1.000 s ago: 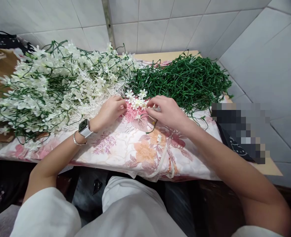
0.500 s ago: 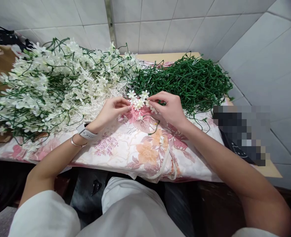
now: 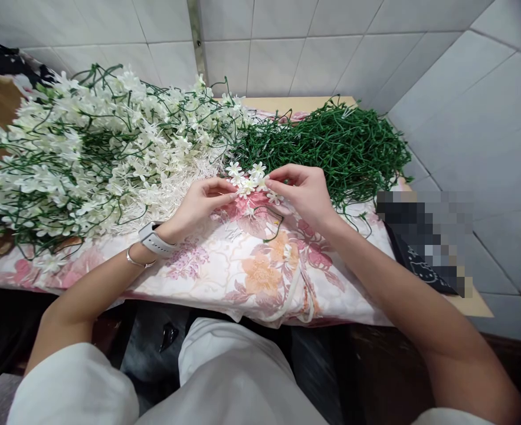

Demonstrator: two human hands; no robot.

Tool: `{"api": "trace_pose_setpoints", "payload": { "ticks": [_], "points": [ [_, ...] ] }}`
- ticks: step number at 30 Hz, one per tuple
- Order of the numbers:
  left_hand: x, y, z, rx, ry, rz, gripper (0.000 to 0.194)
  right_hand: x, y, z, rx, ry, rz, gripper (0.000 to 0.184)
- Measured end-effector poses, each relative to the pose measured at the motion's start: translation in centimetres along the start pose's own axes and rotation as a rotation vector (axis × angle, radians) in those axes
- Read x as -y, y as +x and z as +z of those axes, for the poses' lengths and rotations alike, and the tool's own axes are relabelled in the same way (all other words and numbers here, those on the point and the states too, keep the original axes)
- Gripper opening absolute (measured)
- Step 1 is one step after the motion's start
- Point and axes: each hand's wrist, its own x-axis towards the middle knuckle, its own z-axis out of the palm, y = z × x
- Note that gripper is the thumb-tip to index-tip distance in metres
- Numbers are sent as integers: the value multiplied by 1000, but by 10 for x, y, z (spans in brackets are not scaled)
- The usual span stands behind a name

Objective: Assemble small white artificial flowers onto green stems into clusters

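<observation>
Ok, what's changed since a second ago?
Your left hand moved right, nearer the small cluster of white, star-shaped blossoms, and turned so the white-strapped smartwatch hides its face. Your right hand moved slightly forward. The heap of white flowers and tangled pile of green stems stayed put.

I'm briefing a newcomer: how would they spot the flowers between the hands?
On the patterned cloth, find the left hand and right hand. Between them is a small white flower cluster: just a few blooms, unlike the big white heap at left.
</observation>
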Motion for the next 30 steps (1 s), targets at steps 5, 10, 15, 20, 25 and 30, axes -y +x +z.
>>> {"api": "trace_pose_setpoints", "payload": {
  "ticks": [5, 10, 15, 20, 25, 30],
  "points": [
    [-2, -4, 1, 24, 19, 39, 21, 12, -10, 6, 45, 146, 56, 8],
    [-4, -11, 7, 20, 50, 145, 21, 20, -19, 12, 59, 200, 80, 13],
    [-3, -15, 11, 17, 9, 155, 24, 21, -22, 14, 103, 348, 145, 18],
    [-3, -15, 9, 5, 52, 163, 20, 16, -21, 13, 77, 418, 192, 20],
    [-3, -15, 9, 25, -80, 70, 18, 11, -18, 13, 60, 479, 270, 21],
    [-5, -16, 12, 25, -122, 50, 19, 17, -21, 13, 119, 480, 309, 22]
  ]
}}
